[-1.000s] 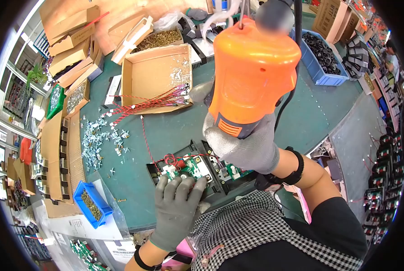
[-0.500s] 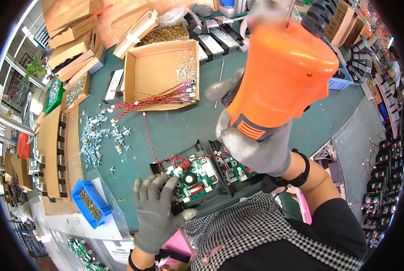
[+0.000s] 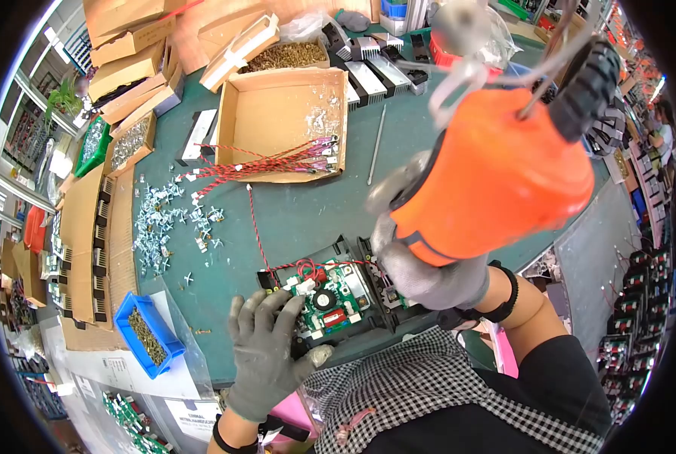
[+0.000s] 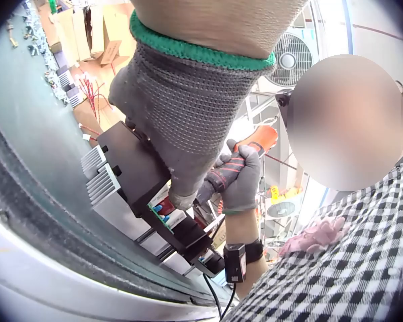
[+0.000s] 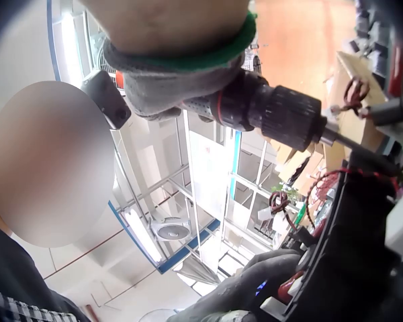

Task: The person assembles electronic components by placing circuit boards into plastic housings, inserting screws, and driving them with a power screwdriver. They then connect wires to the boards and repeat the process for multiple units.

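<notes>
My gloved right hand grips an orange power drill. In the right wrist view its black chuck carries a long bit that points down at the black housing. The drill and hand hide the bit in the head view. Inside the black housing sits a green circuit board with a round black part and red wire. My gloved left hand holds the housing's left near corner, fingers along the left side and thumb at the near edge.
Loose screws with pale blue parts lie left on the green table. Behind them stands a cardboard tray with red-black wires across its front. A blue bin of small screws is near left; metal heatsinks line the back.
The right hand and drill have swung to the right in the head view. My left hand has moved from over the circuit board to the housing's left side, uncovering the board.
</notes>
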Available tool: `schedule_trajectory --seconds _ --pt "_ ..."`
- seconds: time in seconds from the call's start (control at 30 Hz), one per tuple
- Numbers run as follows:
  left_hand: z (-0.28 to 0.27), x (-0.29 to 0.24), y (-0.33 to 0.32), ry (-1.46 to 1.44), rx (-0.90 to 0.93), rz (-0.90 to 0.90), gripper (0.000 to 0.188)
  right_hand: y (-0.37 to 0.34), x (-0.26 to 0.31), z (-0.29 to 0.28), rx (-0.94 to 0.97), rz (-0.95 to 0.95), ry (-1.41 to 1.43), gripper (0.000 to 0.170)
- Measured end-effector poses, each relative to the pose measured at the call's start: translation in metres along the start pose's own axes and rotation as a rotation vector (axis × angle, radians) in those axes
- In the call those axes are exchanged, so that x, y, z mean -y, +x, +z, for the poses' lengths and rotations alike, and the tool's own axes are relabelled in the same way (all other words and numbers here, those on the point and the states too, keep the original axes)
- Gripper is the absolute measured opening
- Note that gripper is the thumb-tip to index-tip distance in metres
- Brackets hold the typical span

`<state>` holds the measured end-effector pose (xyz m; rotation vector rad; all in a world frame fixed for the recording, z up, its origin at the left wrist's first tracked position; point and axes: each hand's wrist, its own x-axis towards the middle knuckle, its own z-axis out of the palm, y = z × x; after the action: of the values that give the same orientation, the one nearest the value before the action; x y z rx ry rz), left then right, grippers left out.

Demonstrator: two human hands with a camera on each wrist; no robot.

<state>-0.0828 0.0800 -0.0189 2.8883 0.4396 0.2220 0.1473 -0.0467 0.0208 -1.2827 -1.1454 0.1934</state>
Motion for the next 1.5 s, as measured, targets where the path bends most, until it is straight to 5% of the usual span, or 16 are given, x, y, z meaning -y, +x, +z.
schedule_trajectory --seconds 0.13,0.23,0.27,0.4,0.9,1.23,1.5 --pt "0.006 -0.001 -0.003 0.004 -0.051 0.006 0.08 0.002 -0.001 0.007 -0.059 0.013 0.001 0.055" --pt "0.007 -0.001 -0.005 -0.03 -0.069 0.013 0.079 0.013 0.001 0.01 -0.17 -0.107 -0.042 0.054" --pt "0.005 -0.001 -0.005 -0.039 -0.063 0.018 0.08 0.02 0.006 -0.004 -0.048 -0.236 -0.194 0.063" --pt "-0.008 0.004 -0.007 -0.084 -0.019 0.09 0.082 0.022 0.04 0.017 -0.12 -0.013 0.183 0.051" --pt "-0.018 0.005 -0.007 0.072 0.094 0.089 0.069 0.026 0.006 0.042 -0.095 0.026 -0.07 0.061" --pt "-0.012 0.011 -0.006 0.057 0.044 0.142 0.068 0.027 0.0 0.052 -0.076 -0.042 -0.03 0.059" --pt "-0.004 0.006 -0.013 0.023 0.022 0.127 0.071 0.034 0.041 0.059 -0.121 0.154 0.172 0.057"
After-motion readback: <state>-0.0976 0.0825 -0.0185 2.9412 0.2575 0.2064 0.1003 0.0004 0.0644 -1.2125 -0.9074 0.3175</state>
